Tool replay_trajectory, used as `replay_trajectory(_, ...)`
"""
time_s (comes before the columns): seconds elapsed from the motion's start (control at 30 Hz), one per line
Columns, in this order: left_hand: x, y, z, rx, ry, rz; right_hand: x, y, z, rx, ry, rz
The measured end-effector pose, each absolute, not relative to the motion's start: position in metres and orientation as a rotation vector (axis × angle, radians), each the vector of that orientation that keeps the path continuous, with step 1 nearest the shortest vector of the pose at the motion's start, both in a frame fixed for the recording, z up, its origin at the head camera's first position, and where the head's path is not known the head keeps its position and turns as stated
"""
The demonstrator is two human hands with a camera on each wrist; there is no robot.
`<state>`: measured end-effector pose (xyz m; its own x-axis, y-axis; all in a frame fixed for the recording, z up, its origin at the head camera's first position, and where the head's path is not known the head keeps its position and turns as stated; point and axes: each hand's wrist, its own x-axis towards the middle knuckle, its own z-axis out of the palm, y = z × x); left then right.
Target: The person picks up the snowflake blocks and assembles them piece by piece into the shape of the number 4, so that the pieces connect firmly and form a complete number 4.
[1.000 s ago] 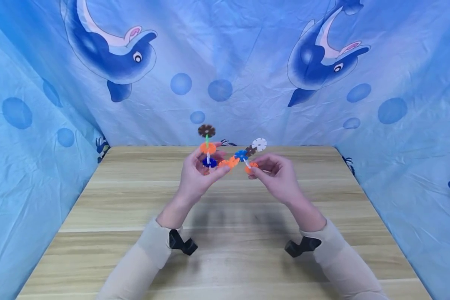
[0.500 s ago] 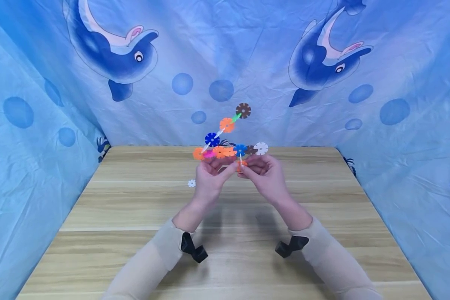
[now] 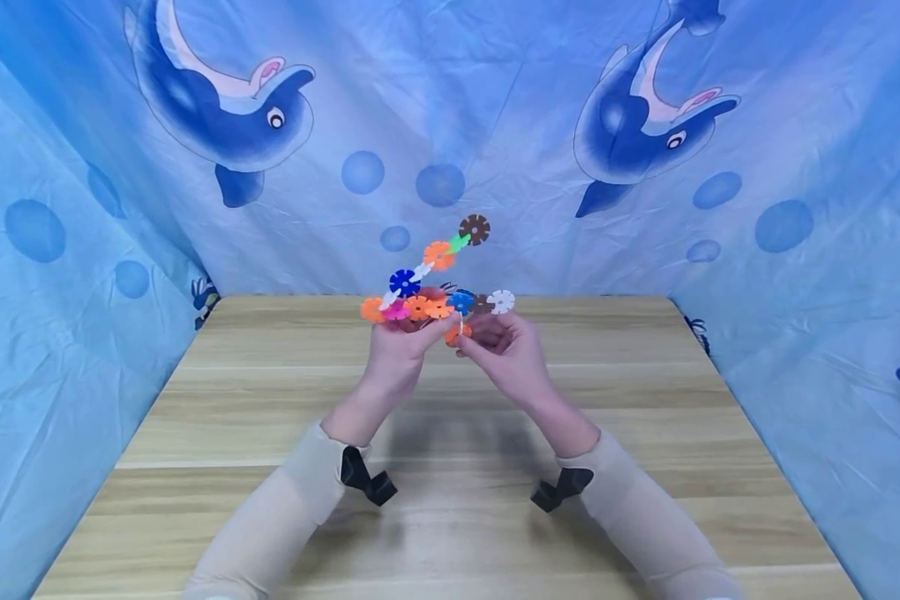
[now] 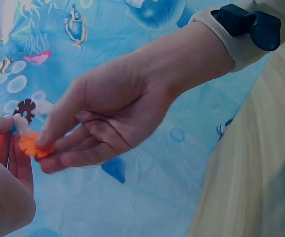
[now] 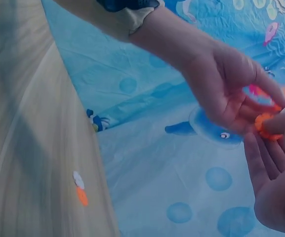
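Note:
A chain of notched plastic discs, the interlocking toy kind, is held above the table. From a brown disc (image 3: pixel 474 229) it slopes down through orange, white and dark blue discs (image 3: pixel 404 283). A row of pink, orange, blue and brown discs ends in a white disc (image 3: pixel 502 302). My left hand (image 3: pixel 399 354) holds the middle of the row, thumb towards the blue disc (image 3: pixel 461 302). My right hand (image 3: pixel 513 354) pinches an orange disc (image 3: pixel 457 337) hanging below it on a white disc. In the left wrist view my right hand (image 4: pixel 112 116) shows that pinch; some left fingertips are hidden.
A wooden table (image 3: pixel 450 517) lies beneath the hands. A white disc (image 5: pixel 78 179) and an orange disc (image 5: pixel 82 196) lie on it, touching. Blue curtains (image 3: pixel 495 108) with dolphins stand behind and at both sides.
My left hand has shifted its hold from the left part of the chain towards the blue disc. The chain has turned, its brown end swinging right. Lately both hands have moved slightly left.

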<state>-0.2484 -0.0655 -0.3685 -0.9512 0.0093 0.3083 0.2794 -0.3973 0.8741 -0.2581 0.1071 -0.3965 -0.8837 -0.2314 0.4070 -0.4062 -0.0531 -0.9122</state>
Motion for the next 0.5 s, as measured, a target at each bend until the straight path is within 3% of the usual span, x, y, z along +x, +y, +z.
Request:
replay_trajectory(0.27,-0.245,-0.077,-0.349,-0.486,-1.639,-2.374,-0.290,0.085,-0.428,0.999,-2.418,1.675)
replay_trajectory(0.5,-0.240,-0.076,-0.341,-0.451,-1.739,-2.369,-0.318,0.046,-0.482,1.018,-2.738,1.213)
